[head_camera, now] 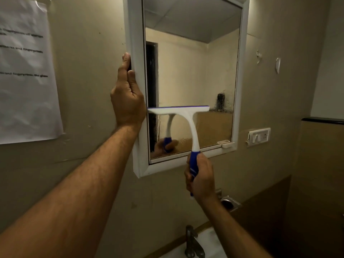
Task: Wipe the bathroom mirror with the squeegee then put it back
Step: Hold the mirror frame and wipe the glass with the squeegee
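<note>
A white-framed bathroom mirror (191,67) hangs on the beige wall. My left hand (127,97) grips the left edge of its frame (133,34). My right hand (200,175) is closed around the blue handle of a white squeegee (184,116). The squeegee's blade lies flat and level against the lower left part of the glass. Below the blade the glass looks wet and streaked; a patch of droplets sits to the right of the blade. The squeegee and my hand are reflected in the glass.
A printed paper sheet (26,71) is taped to the wall at left. A switch and socket plate (259,136) sits right of the mirror. Below are a metal tap (192,243), a white basin (210,244) and a wall fitting (228,202).
</note>
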